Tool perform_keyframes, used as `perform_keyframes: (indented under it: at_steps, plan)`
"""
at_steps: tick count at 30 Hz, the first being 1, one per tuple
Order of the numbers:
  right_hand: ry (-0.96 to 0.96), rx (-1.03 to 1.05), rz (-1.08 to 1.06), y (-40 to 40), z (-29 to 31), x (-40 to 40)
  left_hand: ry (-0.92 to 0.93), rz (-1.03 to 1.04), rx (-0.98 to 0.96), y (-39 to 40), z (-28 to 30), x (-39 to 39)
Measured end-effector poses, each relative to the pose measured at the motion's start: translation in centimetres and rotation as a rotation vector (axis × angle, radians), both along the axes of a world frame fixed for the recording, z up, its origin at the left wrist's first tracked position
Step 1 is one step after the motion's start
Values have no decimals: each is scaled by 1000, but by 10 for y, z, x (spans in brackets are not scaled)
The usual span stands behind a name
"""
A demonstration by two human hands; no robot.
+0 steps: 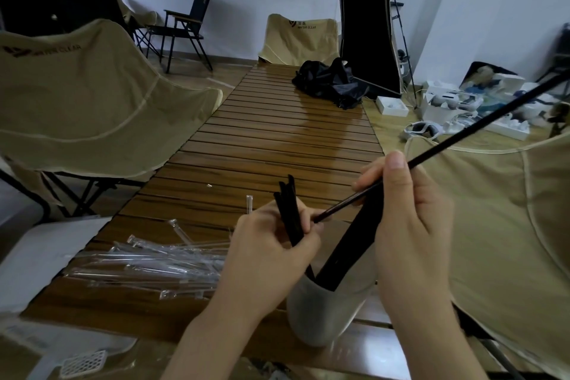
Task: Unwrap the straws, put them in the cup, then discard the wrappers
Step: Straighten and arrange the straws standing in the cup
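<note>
We're holding a long thin black plastic straw (431,151) in our right hand (410,225), thumb and fingers pinching it mid-shaft, tip pointing toward 2 o'clock. Our left hand (271,253) is curling round a few black straws (288,210) and pinching the long one's near end. The grey tapered cup (320,311) is sitting at approx 6 o'clock on the slatted wooden table (277,139), w/ more black straws in it. Clear plastic wrappers (148,265) are piling at 8 o'clock (whether any are unopened, can't tell). Step in hand, we're judging: bare straw going into the cup. Next needs lowering its near end into the mouth w/o tipping the cup.
</note>
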State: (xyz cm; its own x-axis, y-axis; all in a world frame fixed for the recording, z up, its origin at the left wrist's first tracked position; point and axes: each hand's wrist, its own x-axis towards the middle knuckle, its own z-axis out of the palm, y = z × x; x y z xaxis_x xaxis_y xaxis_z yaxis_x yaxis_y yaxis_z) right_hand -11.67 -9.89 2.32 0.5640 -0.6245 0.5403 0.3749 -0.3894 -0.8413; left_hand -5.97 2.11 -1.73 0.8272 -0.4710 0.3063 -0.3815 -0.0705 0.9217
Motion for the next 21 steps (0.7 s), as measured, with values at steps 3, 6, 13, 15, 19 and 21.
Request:
perform_keyframes:
  at_steps: [3, 6, 13, 15, 19, 21]
  plan:
    - [-23, 15, 41, 0, -1, 0, -23, 5, 2, 0, 1, 0]
    - [-30, 55, 115, 0, 0, -1, -34, 5, -1, 0, 2, -1]
    - [-50, 76, 154, 1, 2, -2, -50, -6, -13, -1, 3, -2]
    - [-70, 92, 172, 1, 3, -4, -42, -20, -12, -1, 3, -1]
    - [-72, 33, 229, 1, 7, -7, 12, -116, 10, 4, 2, 3]
    - [-31, -13, 263, 1, 7, -6, 46, -165, 28, 8, 5, 5]
